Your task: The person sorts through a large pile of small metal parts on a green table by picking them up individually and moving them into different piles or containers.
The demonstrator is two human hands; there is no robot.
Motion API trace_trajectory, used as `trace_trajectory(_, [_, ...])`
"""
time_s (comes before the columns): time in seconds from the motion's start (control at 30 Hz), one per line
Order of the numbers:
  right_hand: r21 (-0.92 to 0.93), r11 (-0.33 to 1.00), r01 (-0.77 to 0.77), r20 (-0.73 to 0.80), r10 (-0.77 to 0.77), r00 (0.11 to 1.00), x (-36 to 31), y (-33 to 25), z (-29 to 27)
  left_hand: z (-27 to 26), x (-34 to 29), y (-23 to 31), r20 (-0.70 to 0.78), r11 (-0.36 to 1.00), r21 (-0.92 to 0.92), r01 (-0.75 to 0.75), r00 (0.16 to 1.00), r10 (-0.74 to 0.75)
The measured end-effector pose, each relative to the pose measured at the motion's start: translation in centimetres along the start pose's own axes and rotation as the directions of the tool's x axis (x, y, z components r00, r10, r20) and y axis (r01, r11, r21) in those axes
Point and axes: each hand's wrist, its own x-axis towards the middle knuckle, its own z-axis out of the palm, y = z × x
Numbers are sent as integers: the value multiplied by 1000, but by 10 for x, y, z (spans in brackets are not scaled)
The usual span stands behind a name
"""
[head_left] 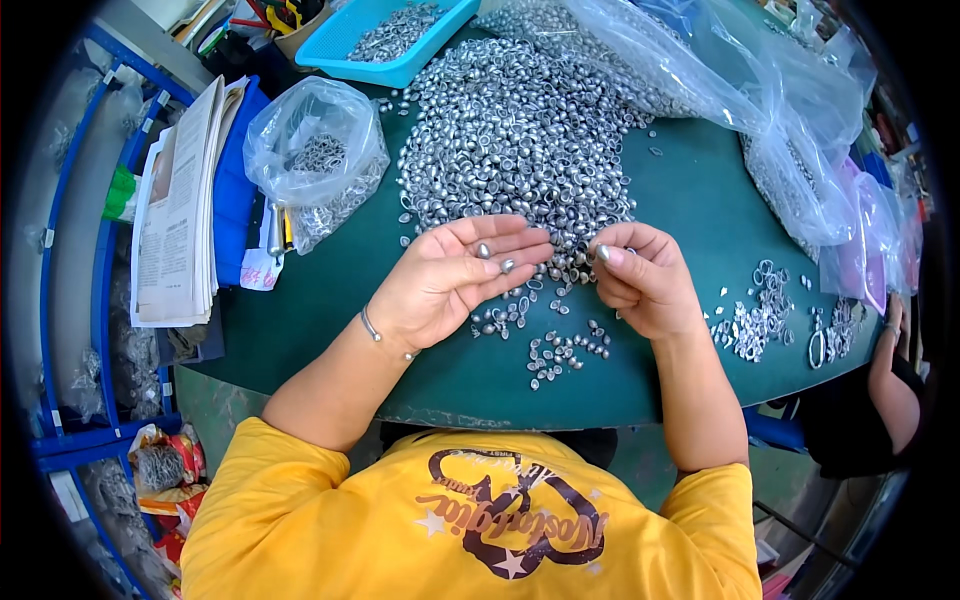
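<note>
A large heap of small silver oval metal pieces point(510, 140) lies in front of both my hands. My left hand point(430, 275) is turned palm up at the heap's near edge. Its fingers are stretched out, and a couple of silver oval pieces point(484, 251) rest on them, one by the thumb tip. To the right, my right hand point(645, 280) is closed in a pinch, thumb against curled forefinger, with a silver oval piece point(602, 253) at the tips. Below and between the hands lies a small loose group of oval pieces point(562, 355) on the green table point(480, 390).
At the back left stand a blue basket point(385, 65) of metal parts and an open plastic bag point(315, 150) of parts. Papers point(180, 210) lean at far left. Large clear bags point(790, 130) cover the back right. More parts point(755, 320) lie right, near another person's arm point(890, 390).
</note>
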Motion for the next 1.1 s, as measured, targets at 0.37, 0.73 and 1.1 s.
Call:
trace_trajectory(0.37, [-287, 955, -71, -68, 54, 996, -4, 6, 21, 5, -1, -8, -113, 992, 97, 84, 991, -73])
trace_trajectory(0.73, [-816, 542, 199, -9, -357, 934, -4, 7, 23, 2, -1, -15, -166, 992, 101, 72, 985, -54])
trace_trajectory(1.1, [-877, -16, 481, 433, -461, 774, -4, 18, 32, 3, -3, -22, -242, 976, 163, 146, 965, -104])
